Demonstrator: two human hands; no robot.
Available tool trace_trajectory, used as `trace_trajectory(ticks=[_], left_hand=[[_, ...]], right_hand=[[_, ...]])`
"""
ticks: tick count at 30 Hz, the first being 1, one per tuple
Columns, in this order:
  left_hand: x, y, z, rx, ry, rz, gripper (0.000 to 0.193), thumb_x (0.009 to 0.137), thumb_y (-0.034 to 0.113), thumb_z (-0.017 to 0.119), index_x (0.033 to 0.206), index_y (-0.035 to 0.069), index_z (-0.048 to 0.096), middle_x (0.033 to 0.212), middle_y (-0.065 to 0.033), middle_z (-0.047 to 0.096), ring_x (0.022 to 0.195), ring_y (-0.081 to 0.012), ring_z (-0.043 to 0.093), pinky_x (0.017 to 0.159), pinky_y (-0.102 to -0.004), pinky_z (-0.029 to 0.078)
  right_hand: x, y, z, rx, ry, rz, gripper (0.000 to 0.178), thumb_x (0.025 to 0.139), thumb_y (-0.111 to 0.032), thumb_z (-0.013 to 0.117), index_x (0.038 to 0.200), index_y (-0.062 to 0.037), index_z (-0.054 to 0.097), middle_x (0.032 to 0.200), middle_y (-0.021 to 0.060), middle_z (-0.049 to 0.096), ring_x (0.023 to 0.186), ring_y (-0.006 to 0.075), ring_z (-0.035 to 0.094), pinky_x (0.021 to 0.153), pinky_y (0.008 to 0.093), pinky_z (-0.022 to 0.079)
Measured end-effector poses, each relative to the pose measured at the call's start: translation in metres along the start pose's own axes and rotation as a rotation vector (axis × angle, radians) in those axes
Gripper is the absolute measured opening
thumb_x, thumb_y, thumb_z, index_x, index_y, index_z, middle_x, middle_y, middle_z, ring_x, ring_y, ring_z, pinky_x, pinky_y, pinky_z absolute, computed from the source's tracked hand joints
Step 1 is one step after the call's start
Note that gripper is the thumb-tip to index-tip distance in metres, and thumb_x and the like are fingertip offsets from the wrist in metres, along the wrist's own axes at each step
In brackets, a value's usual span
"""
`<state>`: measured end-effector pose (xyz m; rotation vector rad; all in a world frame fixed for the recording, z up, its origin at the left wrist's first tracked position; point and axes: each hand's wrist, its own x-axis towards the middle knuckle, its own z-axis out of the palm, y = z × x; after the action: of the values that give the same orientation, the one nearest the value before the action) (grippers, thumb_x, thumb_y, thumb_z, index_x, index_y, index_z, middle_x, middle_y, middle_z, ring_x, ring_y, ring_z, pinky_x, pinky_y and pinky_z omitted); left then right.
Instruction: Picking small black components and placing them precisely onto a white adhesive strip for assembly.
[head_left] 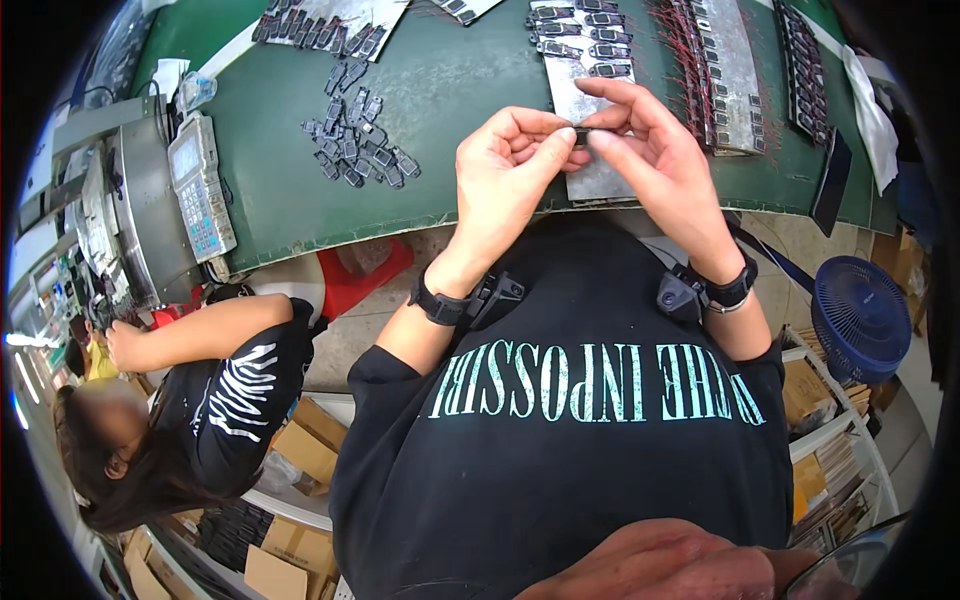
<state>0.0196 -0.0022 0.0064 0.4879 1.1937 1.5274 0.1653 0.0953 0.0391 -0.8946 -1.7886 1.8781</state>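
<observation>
A small black part [581, 138] is pinched between my two hands near the front edge of the green table. My left hand [508, 168] closes on its left end with thumb and fingers. Thumb and fingers of my right hand [660, 160] grip the right end, with the index finger raised. Under the hands lies a metal plate [592, 186], its far part lined with small black modules [608, 50]. Left of my hands is a loose pile of similar black modules [365, 142]. The fingers cover most of the held part.
More metal plates [735, 75] with parts and thin red wires lie at the right. A grey keypad device [197, 185] stands at the table's left edge. Another person [200, 400] sits at my left. A blue fan [860, 318] is at the right.
</observation>
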Motion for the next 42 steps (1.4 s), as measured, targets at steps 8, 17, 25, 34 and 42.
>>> trace_trajectory(ticks=[8,17,25,34,42], left_hand=[[-0.013,-0.004,0.014,0.233,-0.006,0.114,0.012,0.093,0.000,0.066,0.102,-0.007,0.061,0.093,-0.0117,0.070,0.085,-0.0166,0.070,0.078,-0.0273,0.058],[0.045,-0.001,0.030,1.108,0.032,0.518,0.011,0.085,0.010,0.070,0.093,0.006,0.063,0.077,-0.0092,0.069,0.071,-0.0233,0.069,0.062,-0.0343,0.056],[0.050,-0.010,0.037,1.544,0.108,0.819,0.009,0.086,0.011,0.069,0.091,0.008,0.062,0.077,-0.0065,0.066,0.074,-0.0268,0.065,0.059,-0.0389,0.053],[0.031,0.000,0.033,1.302,0.054,0.874,0.010,0.084,0.008,0.073,0.091,0.009,0.066,0.078,-0.0046,0.067,0.067,-0.0210,0.065,0.057,-0.0335,0.052],[0.022,0.006,0.020,1.210,-0.012,0.794,0.012,0.083,0.005,0.074,0.094,0.007,0.069,0.078,-0.0053,0.070,0.063,-0.0184,0.066,0.058,-0.0291,0.052]], right_hand=[[-0.024,0.010,-0.004,-0.529,0.035,-0.204,0.041,0.092,0.003,0.062,0.132,-0.0024,0.056,0.108,0.0070,0.060,0.098,0.0162,0.061,0.089,0.0282,0.050],[-0.054,0.019,-0.061,-0.709,0.533,-0.408,0.024,0.091,0.003,0.062,0.114,-0.0018,0.067,0.107,0.0099,0.065,0.093,0.0190,0.063,0.085,0.0280,0.050],[-0.104,0.069,-0.091,-0.892,0.605,-0.308,0.028,0.088,0.006,0.062,0.113,-0.0017,0.069,0.113,0.0113,0.066,0.103,0.0242,0.064,0.091,0.0330,0.050],[-0.095,0.084,-0.079,-1.007,0.359,-0.505,0.049,0.079,-0.001,0.069,0.128,-0.0023,0.062,0.130,0.0125,0.061,0.122,0.0324,0.057,0.103,0.0426,0.047],[-0.094,0.072,-0.072,-1.090,0.327,-0.385,0.056,0.078,-0.008,0.073,0.132,-0.0029,0.059,0.134,0.0122,0.059,0.125,0.0322,0.055,0.105,0.0426,0.046]])
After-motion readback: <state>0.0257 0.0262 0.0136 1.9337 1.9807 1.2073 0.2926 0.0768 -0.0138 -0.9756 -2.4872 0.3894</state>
